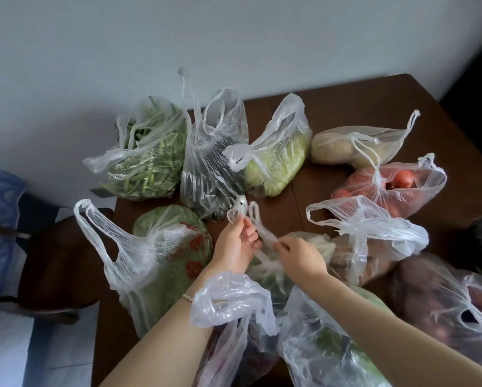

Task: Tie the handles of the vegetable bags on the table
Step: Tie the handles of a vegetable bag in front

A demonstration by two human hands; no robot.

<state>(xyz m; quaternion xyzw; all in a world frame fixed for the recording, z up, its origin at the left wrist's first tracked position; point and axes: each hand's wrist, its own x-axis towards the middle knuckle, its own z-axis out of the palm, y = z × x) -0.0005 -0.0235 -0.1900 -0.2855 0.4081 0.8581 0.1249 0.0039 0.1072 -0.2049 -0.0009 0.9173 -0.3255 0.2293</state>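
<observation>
Brown table [345, 107] crowded with clear plastic bags, wooden chair [58, 261] at its left edge. A near bag's crumpled handles [228, 300] stand in front of the left forearm, covering the wrist area.

The centre bag [264, 272] lies mid-table, mostly hidden behind both hands; its contents are pale green and hard to make out. Left hand [235, 244] pinches one handle loop [238, 212] between thumb and curled fingers. Right hand [301, 256] is seen from the back, fingers curled on the other handle strip [262, 227], fingertips hidden.

Far row:
- green bean bag [147, 157]
- dark leafy bag [209, 163]
- cabbage bag [278, 160]
- potato bag [345, 146]
- red produce bag [396, 185]

The bottom bags are cut off.
</observation>
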